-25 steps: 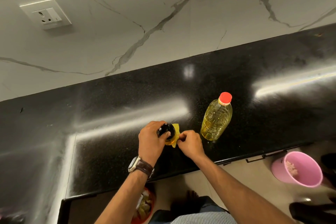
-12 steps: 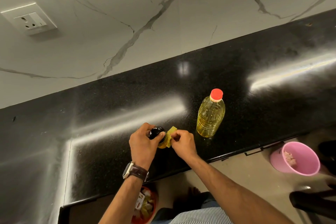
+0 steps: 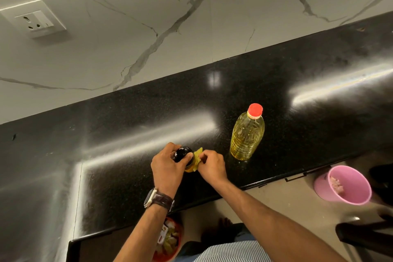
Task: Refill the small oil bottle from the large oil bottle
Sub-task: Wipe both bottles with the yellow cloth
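The left hand (image 3: 168, 168) is closed around the upright small oil bottle (image 3: 183, 155), the right hand (image 3: 211, 166) pinches its yellow label (image 3: 198, 156), and the capped large oil bottle (image 3: 247, 134) stands at two o'clock, nearer the right hand.

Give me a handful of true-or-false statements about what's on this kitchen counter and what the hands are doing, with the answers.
1. The large oil bottle has its red cap on. True.
2. The left hand grips the small bottle near its black top. True.
3. The right hand is holding the large oil bottle. False: it is at the yellow label of the small bottle; the large one stands untouched on the black counter.
4. The large bottle lies on its side. False: it stands upright.
5. A pink bucket sits on the floor beyond the counter edge. True.
6. The watch is on the right wrist. False: it is on the left.
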`<control>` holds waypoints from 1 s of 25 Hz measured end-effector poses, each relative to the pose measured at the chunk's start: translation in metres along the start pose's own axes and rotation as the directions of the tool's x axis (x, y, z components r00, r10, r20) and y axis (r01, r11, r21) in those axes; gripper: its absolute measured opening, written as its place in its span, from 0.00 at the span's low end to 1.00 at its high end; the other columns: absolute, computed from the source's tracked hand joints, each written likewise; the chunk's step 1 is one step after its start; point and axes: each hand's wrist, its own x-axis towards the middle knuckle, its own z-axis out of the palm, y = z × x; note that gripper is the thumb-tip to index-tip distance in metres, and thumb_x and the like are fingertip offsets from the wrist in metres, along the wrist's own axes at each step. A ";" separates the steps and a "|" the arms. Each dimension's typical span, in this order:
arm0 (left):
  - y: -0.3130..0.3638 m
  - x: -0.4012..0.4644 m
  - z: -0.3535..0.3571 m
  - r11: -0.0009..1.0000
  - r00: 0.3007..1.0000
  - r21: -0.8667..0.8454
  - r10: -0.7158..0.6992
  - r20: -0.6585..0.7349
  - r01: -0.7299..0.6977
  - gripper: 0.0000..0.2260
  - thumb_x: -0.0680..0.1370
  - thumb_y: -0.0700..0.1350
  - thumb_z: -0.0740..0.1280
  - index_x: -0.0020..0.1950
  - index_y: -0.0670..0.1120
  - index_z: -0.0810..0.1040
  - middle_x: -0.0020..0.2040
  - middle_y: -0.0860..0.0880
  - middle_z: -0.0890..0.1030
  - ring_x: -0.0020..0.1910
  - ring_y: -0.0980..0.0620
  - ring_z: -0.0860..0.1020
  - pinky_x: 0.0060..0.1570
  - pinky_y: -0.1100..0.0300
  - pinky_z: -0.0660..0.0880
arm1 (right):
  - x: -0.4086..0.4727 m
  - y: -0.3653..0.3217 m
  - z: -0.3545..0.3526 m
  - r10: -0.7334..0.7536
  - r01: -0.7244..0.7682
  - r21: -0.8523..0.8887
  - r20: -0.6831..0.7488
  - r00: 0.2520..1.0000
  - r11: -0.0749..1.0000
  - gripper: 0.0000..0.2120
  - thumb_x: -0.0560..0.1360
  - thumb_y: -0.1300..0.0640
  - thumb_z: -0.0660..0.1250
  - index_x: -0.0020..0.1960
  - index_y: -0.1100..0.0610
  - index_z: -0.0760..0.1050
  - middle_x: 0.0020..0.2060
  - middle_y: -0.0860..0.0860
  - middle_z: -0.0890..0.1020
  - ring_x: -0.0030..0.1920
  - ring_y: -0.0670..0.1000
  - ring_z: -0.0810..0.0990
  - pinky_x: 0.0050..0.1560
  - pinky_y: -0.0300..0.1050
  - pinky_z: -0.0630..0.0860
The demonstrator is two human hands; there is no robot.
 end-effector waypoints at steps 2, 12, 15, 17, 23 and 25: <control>0.000 -0.001 0.000 1.000 1.000 -0.001 0.003 -0.001 -0.003 0.13 0.69 0.48 0.83 0.48 0.52 0.82 0.42 0.61 0.82 0.42 0.65 0.80 0.42 0.63 0.80 | -0.014 0.001 0.006 0.016 -0.013 -0.058 0.066 0.998 0.998 0.06 0.72 0.55 0.73 0.37 0.52 0.78 0.35 0.47 0.83 0.39 0.51 0.81 0.39 0.44 0.73; 0.006 0.004 0.001 1.000 1.000 -0.003 -0.019 0.024 0.019 0.13 0.69 0.49 0.83 0.45 0.52 0.80 0.39 0.59 0.83 0.40 0.59 0.82 0.41 0.56 0.81 | -0.033 -0.013 0.005 0.060 -0.003 0.292 -0.187 0.981 0.956 0.04 0.72 0.58 0.78 0.41 0.52 0.83 0.36 0.45 0.85 0.36 0.43 0.83 0.38 0.34 0.78; 0.005 0.005 -0.001 1.000 1.000 0.003 -0.009 0.026 0.008 0.13 0.70 0.50 0.82 0.45 0.52 0.80 0.39 0.60 0.82 0.40 0.61 0.81 0.41 0.57 0.81 | -0.012 -0.012 0.004 0.040 0.002 0.189 -0.219 0.975 0.982 0.08 0.75 0.64 0.72 0.49 0.54 0.87 0.41 0.48 0.87 0.41 0.45 0.84 0.45 0.41 0.81; 0.002 0.004 0.000 1.000 0.999 0.001 -0.005 0.038 0.005 0.13 0.70 0.50 0.82 0.45 0.52 0.79 0.39 0.59 0.82 0.39 0.60 0.81 0.39 0.57 0.81 | 0.001 -0.018 0.001 -0.043 0.063 0.143 -0.136 0.990 0.988 0.11 0.74 0.66 0.70 0.51 0.55 0.88 0.43 0.49 0.88 0.43 0.46 0.85 0.47 0.43 0.82; 0.000 0.004 0.001 1.000 0.999 0.003 0.004 0.038 -0.004 0.13 0.70 0.49 0.82 0.45 0.53 0.78 0.40 0.59 0.81 0.40 0.60 0.80 0.40 0.62 0.79 | -0.011 0.002 0.006 -0.173 0.172 0.018 0.063 0.983 0.985 0.12 0.75 0.63 0.70 0.55 0.52 0.85 0.43 0.49 0.87 0.44 0.48 0.85 0.48 0.49 0.83; -0.001 0.004 0.002 1.000 0.999 -0.007 0.010 0.038 -0.010 0.13 0.71 0.49 0.82 0.46 0.52 0.79 0.41 0.58 0.82 0.42 0.58 0.81 0.40 0.62 0.78 | -0.020 0.012 0.004 -0.122 0.123 0.056 -0.008 0.992 0.991 0.09 0.75 0.65 0.70 0.49 0.55 0.87 0.39 0.47 0.87 0.41 0.46 0.85 0.47 0.54 0.83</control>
